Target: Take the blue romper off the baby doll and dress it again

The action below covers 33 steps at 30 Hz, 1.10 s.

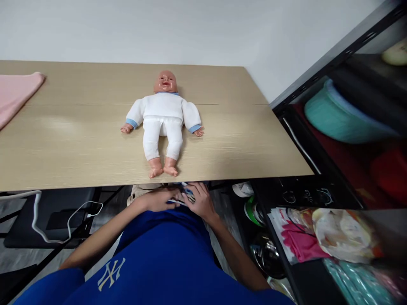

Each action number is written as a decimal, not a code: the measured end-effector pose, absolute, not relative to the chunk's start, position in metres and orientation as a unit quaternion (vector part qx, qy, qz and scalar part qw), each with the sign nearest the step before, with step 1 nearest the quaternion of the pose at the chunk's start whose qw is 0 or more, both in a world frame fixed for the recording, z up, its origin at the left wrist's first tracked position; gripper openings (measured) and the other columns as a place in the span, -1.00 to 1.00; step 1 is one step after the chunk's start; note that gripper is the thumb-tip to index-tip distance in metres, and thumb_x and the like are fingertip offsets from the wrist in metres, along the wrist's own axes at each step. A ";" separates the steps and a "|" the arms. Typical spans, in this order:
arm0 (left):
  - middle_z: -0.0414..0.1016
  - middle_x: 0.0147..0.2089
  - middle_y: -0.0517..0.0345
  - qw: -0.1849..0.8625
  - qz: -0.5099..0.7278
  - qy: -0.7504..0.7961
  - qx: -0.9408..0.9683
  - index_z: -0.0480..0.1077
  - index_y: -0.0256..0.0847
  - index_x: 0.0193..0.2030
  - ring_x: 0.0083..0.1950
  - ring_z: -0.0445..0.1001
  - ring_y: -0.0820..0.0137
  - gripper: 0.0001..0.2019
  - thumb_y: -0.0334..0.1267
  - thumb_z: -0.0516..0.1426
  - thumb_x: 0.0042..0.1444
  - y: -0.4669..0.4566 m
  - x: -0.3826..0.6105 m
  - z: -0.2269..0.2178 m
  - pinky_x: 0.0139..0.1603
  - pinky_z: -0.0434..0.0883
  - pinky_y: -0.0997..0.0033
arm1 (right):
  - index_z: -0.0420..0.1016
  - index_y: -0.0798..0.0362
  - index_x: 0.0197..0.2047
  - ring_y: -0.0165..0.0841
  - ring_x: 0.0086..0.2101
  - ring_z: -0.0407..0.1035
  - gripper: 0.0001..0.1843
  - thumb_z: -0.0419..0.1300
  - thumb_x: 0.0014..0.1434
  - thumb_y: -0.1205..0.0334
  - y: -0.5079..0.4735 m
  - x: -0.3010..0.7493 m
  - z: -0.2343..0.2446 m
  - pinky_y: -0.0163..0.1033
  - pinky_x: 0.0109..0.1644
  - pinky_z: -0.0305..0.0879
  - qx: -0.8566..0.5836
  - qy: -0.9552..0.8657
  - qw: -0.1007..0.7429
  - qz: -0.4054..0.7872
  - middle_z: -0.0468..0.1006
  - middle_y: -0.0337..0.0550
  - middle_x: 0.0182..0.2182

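2 hands (163,200) (201,204): near tabletop (79,148) edge | doll (163,108): feet by edge, room either side

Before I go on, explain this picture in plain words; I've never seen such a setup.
No machine here: these are a person's own left hand and right hand. The single picture comes from a camera worn on that person's head, looking forward and down. On the light-brown table lies a doll in white, on its back, with a pink cloth at the picture's left edge. The hands are close together below the table's near edge; whether they hold anything is unclear.
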<state>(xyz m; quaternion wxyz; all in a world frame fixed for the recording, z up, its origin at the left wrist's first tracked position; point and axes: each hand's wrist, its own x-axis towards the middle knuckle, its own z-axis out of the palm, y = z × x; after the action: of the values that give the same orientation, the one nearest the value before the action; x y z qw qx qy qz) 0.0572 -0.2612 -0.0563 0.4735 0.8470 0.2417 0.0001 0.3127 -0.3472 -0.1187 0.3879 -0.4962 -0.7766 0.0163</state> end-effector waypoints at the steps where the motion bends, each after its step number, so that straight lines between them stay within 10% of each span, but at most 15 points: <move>1: 0.72 0.25 -0.20 0.464 0.014 0.306 0.831 0.56 -0.18 0.25 0.25 0.71 -0.07 -0.66 -0.04 0.21 0.51 -0.260 0.049 -0.069 0.34 0.61 -0.03 | 0.63 -0.01 0.26 0.10 0.01 0.62 -0.64 0.31 0.48 0.07 -0.345 0.313 -0.129 0.21 0.08 0.62 -0.540 -0.753 0.376 0.016 0.74 0.17 0.05; 7: 0.68 0.44 -0.25 0.469 0.133 0.472 0.734 0.61 -0.16 0.29 0.52 0.56 -0.23 -0.35 0.36 0.21 0.43 -0.249 0.040 -0.117 0.61 0.45 -0.20 | 0.65 0.05 0.28 0.10 0.11 0.53 -0.52 0.31 0.31 0.30 -0.340 0.318 -0.161 0.17 0.26 0.50 -0.676 -0.664 0.285 0.144 0.72 0.18 0.09; 11: 0.74 0.24 -0.23 0.531 0.212 0.468 0.674 0.59 -0.19 0.15 0.36 0.64 -0.16 -0.21 0.52 0.36 0.16 -0.246 0.065 -0.135 0.51 0.53 -0.16 | 0.74 -0.06 0.14 -0.02 0.09 0.59 -0.58 0.27 0.30 0.44 -0.363 0.314 -0.136 0.05 0.27 0.50 -0.562 -0.747 0.271 0.229 0.77 0.01 0.04; 15: 0.68 -0.08 -0.07 0.528 0.225 0.489 0.656 0.51 -0.21 0.04 0.03 0.63 0.01 -0.23 0.56 0.29 0.20 -0.253 0.073 -0.138 0.23 0.62 -0.04 | 0.62 -0.14 0.46 0.06 0.35 0.52 -0.44 0.38 0.43 0.17 -0.394 0.331 -0.121 0.24 0.54 0.37 -0.438 -0.808 0.256 0.301 0.69 0.05 0.33; 21: 0.53 -0.31 0.19 0.563 0.196 0.485 0.640 0.44 -0.15 -0.03 -0.37 0.53 0.25 -0.37 0.47 0.13 0.44 -0.287 0.040 -0.106 -0.18 0.57 0.22 | 0.47 -0.09 0.54 0.07 0.50 0.41 -0.25 0.10 0.55 -0.38 -0.394 0.376 -0.182 0.34 0.64 0.32 -0.656 -0.506 0.447 0.337 0.54 0.18 0.49; 28: 0.70 0.38 -0.34 0.357 -0.029 0.533 0.766 0.64 -0.23 0.29 0.44 0.62 -0.25 -0.45 0.07 -0.03 0.58 -0.290 0.000 -0.074 0.51 0.48 -0.24 | 0.70 0.03 0.16 -0.07 -0.04 0.69 -0.28 0.38 0.31 -0.44 -0.339 0.379 -0.192 0.05 0.13 0.68 -0.634 -0.501 0.411 0.423 0.83 0.06 -0.05; 33: 0.71 0.33 -0.24 0.372 0.000 0.451 0.811 0.63 -0.17 0.28 0.39 0.65 -0.13 -0.51 0.08 -0.01 0.66 -0.289 -0.019 -0.017 0.53 0.50 -0.17 | 0.76 0.03 0.02 -0.13 -0.07 0.62 -0.59 0.37 0.43 -0.16 -0.342 0.355 -0.118 0.05 0.19 0.61 -0.597 -0.571 0.382 0.414 0.78 -0.02 -0.09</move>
<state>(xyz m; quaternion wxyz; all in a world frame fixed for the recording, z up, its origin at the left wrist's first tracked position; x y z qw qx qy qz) -0.0188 -0.2894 -0.0170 0.3724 0.8109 0.4514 -0.0004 0.3552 -0.3423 -0.1176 0.3825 -0.5971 -0.5710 0.4135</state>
